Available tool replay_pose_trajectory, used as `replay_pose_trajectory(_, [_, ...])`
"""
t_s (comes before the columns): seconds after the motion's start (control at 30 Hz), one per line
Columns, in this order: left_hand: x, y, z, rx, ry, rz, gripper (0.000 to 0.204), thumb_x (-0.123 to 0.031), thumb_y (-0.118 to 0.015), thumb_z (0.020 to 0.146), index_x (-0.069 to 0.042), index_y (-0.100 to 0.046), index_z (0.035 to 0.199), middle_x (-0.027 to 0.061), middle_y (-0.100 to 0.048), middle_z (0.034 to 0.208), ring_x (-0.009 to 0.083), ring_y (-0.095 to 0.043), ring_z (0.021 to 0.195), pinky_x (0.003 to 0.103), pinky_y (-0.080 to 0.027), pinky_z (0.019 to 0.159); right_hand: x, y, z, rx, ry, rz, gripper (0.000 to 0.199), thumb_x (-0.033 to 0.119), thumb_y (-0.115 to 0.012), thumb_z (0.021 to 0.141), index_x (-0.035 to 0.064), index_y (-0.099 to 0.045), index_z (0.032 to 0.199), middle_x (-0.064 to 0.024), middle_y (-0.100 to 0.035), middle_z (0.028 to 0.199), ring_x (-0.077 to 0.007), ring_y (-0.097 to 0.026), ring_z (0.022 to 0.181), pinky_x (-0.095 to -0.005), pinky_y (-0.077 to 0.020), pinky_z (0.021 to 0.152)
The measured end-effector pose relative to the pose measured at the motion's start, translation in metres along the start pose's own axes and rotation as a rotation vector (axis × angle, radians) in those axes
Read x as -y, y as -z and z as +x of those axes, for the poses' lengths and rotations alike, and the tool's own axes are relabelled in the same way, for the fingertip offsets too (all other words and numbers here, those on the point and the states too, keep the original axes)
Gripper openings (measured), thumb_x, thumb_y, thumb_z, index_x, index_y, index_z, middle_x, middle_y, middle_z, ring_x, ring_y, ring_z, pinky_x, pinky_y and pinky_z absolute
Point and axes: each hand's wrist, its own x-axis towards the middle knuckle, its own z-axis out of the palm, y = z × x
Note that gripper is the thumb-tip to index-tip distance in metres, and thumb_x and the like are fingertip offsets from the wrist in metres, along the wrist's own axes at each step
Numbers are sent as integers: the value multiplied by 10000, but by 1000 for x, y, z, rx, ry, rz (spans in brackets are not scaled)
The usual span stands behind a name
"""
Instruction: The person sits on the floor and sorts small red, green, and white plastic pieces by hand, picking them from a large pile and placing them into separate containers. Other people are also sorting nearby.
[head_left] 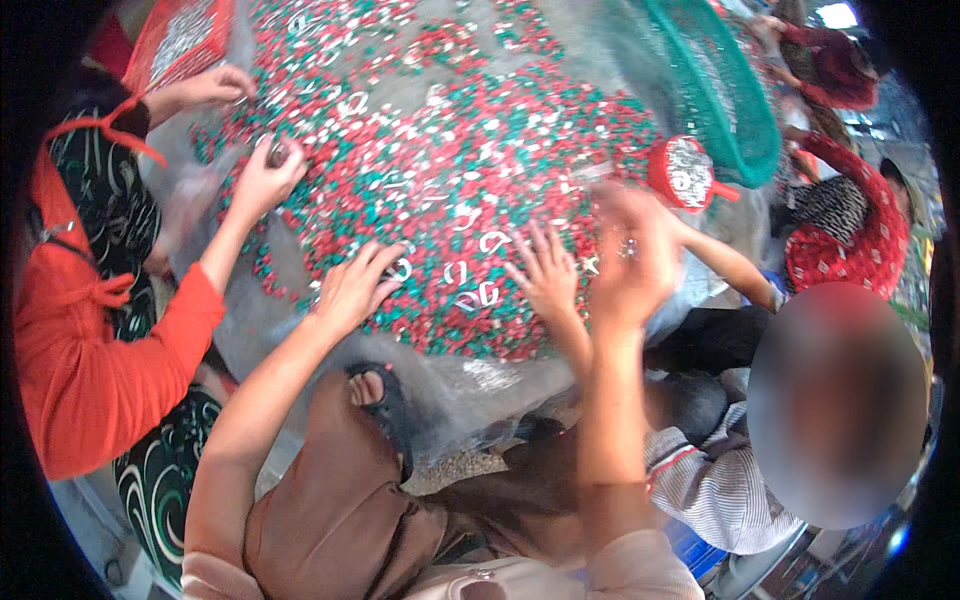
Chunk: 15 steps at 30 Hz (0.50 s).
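Small red, green and white pieces (470,200) lie in a wide spread on a clear plastic sheet (290,350). My left hand (352,286) rests palm down on the near left of the spread, fingers stretched apart. Its fingertips touch the pieces beside a white ring (402,269). My right hand (637,255) is raised above the right side of the pieces and smeared by motion. Whether its fingers hold anything does not show. Several white rings (487,292) lie between my hands, near a co-worker's spread hand (548,272).
A red scoop or handled strainer (684,172) of white pieces and a long green basket (735,110) stand at the right. An orange-red basket (180,40) is at the far left. Co-workers sit on both sides; the left one's hands (268,178) reach over the spread.
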Motion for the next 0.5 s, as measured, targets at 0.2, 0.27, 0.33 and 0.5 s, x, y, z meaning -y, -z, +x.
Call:
replay_pose_trajectory(0.2, [-1, 2, 7, 5, -78, 28, 248, -186, -664, 777, -102, -580, 995, 61, -576, 945, 276, -615, 797, 379, -506, 654, -137, 131, 173, -586, 32, -546, 243, 209, -667, 784, 76, -671, 988, -112, -666, 888, -239, -638, 793, -346, -498, 730])
replay_pose_trajectory(0.27, [3, -5, 12, -4, -168, 10, 220, -193, -663, 780, -92, -590, 961, 58, -579, 926, 271, -614, 793, 375, -505, 652, -208, 145, 188, -311, 6, -821, 295, 250, -651, 770, 130, -661, 1040, -129, -651, 935, -291, -616, 879, -404, -474, 799])
replay_pose_trajectory(0.33, [6, -6, 15, -112, -133, -126, 167, -228, -643, 810, -70, -605, 845, 81, -563, 808, 263, -602, 733, 360, -482, 610, -214, 113, 174, -227, 165, -836, 298, 177, -641, 756, 135, -651, 1050, -132, -641, 970, -286, -608, 908, -399, -469, 816])
replay_pose_trajectory(0.5, [39, -1, 25, -54, 369, -930, 135, -167, -576, 871, -36, -576, 903, 70, -616, 940, 169, -611, 844, 291, -500, 669, -51, -85, 27, 465, -62, 88, 231, 84, -652, 726, 109, -664, 955, -101, -627, 930, -283, -609, 880, -365, -484, 773])
